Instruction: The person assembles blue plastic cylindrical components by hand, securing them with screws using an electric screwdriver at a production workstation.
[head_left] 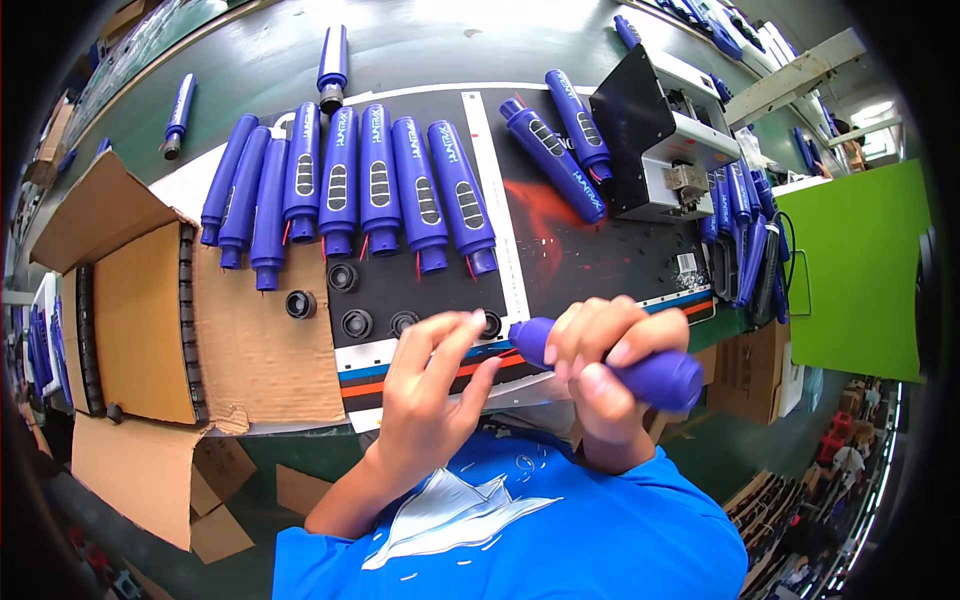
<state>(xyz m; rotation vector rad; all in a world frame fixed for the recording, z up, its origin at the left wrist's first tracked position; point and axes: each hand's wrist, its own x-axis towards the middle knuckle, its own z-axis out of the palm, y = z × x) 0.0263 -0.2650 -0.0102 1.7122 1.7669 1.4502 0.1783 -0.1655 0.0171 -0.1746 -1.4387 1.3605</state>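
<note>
My right hand (pixel 612 365) is wrapped round a purple plastic tube handle (pixel 662 381), whose narrower end points left. My left hand (pixel 432 385) holds nothing; its thumb and fingers are apart, short of that narrow end. Just beyond its fingertips sits a black ring cap (pixel 491 324), and another black cap (pixel 403 323) is partly behind its fingers. More black caps (pixel 356 323) lie on the mat to the left. Several purple tubes (pixel 379 175) with oval button panels stretch in a row beyond, some with red wires at their near ends.
An open cardboard box (pixel 140 325) stands at left. Two purple tubes (pixel 553 160) lie slanted beside a black and silver bench machine (pixel 665 150). At right, more tubes are piled near a green panel (pixel 860 270). A black mat (pixel 560 255) covers part of the table.
</note>
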